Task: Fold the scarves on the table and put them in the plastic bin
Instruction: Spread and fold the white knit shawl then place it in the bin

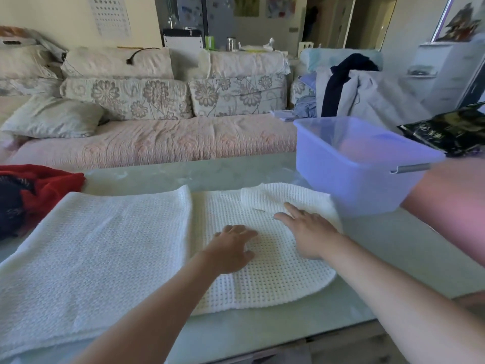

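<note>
A white waffle-knit scarf [110,248] lies spread across the glass table [393,258], its left part doubled into a thicker layer and its right part a single layer with one far corner turned over. My left hand [231,248] rests palm down on the single layer near the fold line. My right hand [307,232] lies flat on the scarf just to the right, fingers straight, near the turned corner. A pale blue plastic bin [354,174] stands at the table's right rear, touching the scarf's right edge. A red and dark scarf [31,193] lies bunched at the left edge.
A floral sofa [157,143] with cushions runs behind the table. Clothes are heaped on its right end [349,90]. A black patterned packet [446,132] lies behind the bin. The table's front edge runs near my forearms.
</note>
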A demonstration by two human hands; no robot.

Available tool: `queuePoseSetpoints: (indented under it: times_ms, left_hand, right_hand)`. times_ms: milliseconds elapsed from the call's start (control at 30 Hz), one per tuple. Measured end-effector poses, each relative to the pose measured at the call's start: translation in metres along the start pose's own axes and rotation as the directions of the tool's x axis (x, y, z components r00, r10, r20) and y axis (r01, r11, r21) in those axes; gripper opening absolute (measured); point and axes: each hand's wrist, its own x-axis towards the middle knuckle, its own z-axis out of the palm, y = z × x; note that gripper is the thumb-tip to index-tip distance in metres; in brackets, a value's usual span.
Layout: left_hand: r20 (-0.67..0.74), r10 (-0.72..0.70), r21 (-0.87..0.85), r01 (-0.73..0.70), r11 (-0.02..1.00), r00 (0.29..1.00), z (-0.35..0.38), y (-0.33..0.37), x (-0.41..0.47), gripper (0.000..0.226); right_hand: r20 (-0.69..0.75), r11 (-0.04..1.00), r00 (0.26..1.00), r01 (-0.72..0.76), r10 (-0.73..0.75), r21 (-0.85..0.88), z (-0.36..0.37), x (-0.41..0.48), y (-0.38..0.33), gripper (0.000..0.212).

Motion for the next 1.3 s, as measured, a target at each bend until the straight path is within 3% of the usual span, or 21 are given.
queuePoseSetpoints:
  times_ms: [67, 167, 400, 567, 767, 933, 1000, 1100, 1200, 1300]
  left_hand:
    - [-0.009, 0.003, 0.025, -0.003, 1.000, 1.000, -0.004, 0.012, 0.012, 0.060]
    - [-0.051, 0.006, 0.064, -0.003, 0.998, 0.999, -0.012, 0.031, 0.036, 0.059]
    - [-0.223, 0.024, 0.055, -0.012, 0.998, 0.975, -0.018, 0.070, 0.111, 0.049]
    - [-0.114, -0.109, 0.145, 0.125, 0.981, 0.987, -0.020, 0.078, 0.159, 0.067]
    - [-0.049, -0.174, 0.255, 0.180, 0.950, 0.984, -0.029, 0.070, 0.172, 0.080]
    - [0.044, -0.129, 0.139, 0.121, 0.983, 0.991, -0.033, 0.063, 0.160, 0.045]
    - [-0.014, -0.111, 0.145, 0.112, 0.983, 0.994, -0.033, 0.061, 0.156, 0.030]
    - [-0.266, -0.088, 0.126, 0.125, 0.984, 0.960, -0.038, 0.052, 0.150, 0.025]
    - [-0.478, -0.055, 0.153, 0.144, 0.978, 0.877, -0.060, 0.034, 0.137, 0.023]
    - [-0.545, -0.087, 0.151, 0.200, 0.968, 0.834, -0.094, 0.005, 0.116, 0.021]
  right_hand:
    - [0.073, 0.994, 0.991, -0.113, 0.113, -0.011, 0.009, 0.000, 0.007, 0.066]
    - [0.069, 0.955, 0.953, -0.294, 0.295, -0.036, 0.012, -0.007, 0.027, 0.046]
    - [-0.127, 0.932, 0.939, -0.287, 0.319, 0.221, 0.018, -0.010, 0.050, 0.039]
    - [-0.158, 0.807, 0.864, -0.361, 0.478, 0.467, 0.031, -0.006, 0.062, 0.038]
    - [0.057, 0.579, 0.772, -0.521, 0.633, 0.628, 0.023, 0.003, 0.058, 0.041]
    - [0.185, 0.502, 0.762, -0.568, 0.621, 0.652, 0.015, 0.007, 0.035, 0.058]
    - [0.174, 0.529, 0.774, -0.560, 0.609, 0.638, 0.013, 0.009, 0.029, 0.061]
    - [0.113, 0.588, 0.794, -0.530, 0.598, 0.612, 0.003, 0.011, 0.025, 0.057]
    - [0.180, 0.552, 0.778, -0.568, 0.602, 0.611, -0.023, 0.012, 0.020, 0.037]
    - [0.236, 0.455, 0.806, -0.518, 0.543, 0.724, -0.051, 0.018, 0.006, 0.022]
